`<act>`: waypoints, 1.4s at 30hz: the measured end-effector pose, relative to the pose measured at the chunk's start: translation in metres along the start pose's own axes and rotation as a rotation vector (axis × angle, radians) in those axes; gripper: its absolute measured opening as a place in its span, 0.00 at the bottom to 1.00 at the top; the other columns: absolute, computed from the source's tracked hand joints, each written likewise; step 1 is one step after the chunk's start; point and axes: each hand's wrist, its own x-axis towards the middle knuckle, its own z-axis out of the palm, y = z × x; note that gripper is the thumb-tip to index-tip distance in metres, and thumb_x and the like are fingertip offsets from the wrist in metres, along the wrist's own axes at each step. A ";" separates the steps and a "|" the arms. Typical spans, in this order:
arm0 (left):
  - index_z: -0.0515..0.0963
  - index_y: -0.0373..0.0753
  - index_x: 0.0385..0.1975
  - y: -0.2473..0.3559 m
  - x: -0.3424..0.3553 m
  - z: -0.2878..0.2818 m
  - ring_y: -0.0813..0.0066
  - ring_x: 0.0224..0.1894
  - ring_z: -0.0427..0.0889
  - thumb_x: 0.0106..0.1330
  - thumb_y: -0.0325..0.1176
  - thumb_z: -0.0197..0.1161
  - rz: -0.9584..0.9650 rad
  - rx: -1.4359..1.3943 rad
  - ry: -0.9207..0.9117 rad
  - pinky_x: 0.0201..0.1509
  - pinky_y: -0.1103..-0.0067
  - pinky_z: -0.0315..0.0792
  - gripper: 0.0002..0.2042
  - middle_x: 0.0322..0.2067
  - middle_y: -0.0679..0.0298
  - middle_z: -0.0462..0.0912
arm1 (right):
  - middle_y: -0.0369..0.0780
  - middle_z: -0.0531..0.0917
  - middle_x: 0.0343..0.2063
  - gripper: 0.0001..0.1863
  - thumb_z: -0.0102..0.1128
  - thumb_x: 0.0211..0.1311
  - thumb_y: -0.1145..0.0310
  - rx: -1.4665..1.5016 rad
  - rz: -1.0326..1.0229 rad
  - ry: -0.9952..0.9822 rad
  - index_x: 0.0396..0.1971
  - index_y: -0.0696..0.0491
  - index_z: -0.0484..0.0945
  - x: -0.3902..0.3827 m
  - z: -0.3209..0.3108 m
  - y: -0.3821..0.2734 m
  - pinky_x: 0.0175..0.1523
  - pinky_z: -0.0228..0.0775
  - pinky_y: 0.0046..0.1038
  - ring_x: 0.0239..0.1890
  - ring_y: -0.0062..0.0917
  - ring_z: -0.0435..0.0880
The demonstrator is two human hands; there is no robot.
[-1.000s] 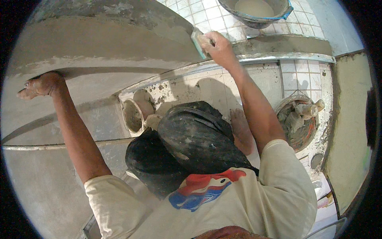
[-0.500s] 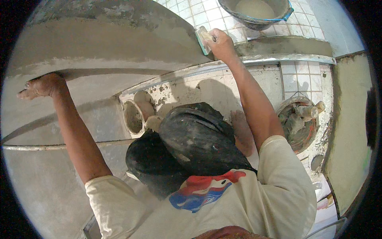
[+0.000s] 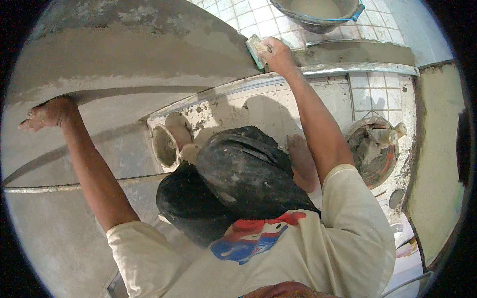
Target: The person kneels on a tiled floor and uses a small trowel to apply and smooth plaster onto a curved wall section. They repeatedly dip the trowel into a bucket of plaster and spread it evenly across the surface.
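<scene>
My left hand (image 3: 49, 112) is at the far left against the grey plastered wall (image 3: 149, 59), with its fingers stretched out and nothing seen in it. In my right hand (image 3: 279, 57) is a plastering float (image 3: 255, 48) with a pale grip and a greenish edge. The float stands on edge where the wall's damp plaster meets a low mortar-covered ledge (image 3: 357, 53). My fingers wrap round its grip, and part of the float is hidden behind them. A long pale metal straightedge (image 3: 362, 70) runs along the near side of the ledge, just below my right wrist.
A dark bucket (image 3: 325, 26) of grey mix with a blue handle stands on white tiles beyond the ledge. To the right, a round basin (image 3: 370, 174) holds mortar and tools with pale handles. A small mortar-smeared bucket (image 3: 174, 141) lies tilted near my knees.
The float in my right hand has shifted very slightly right. My left hand has slid a little left along the wall.
</scene>
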 end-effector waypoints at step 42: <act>0.74 0.28 0.70 -0.009 -0.218 -0.227 0.51 0.62 0.85 0.83 0.41 0.56 -1.431 -0.771 -1.092 0.65 0.62 0.80 0.25 0.64 0.47 0.82 | 0.44 0.84 0.44 0.18 0.73 0.67 0.71 0.387 0.240 0.338 0.47 0.62 0.74 -0.101 0.085 -0.107 0.46 0.79 0.30 0.42 0.26 0.85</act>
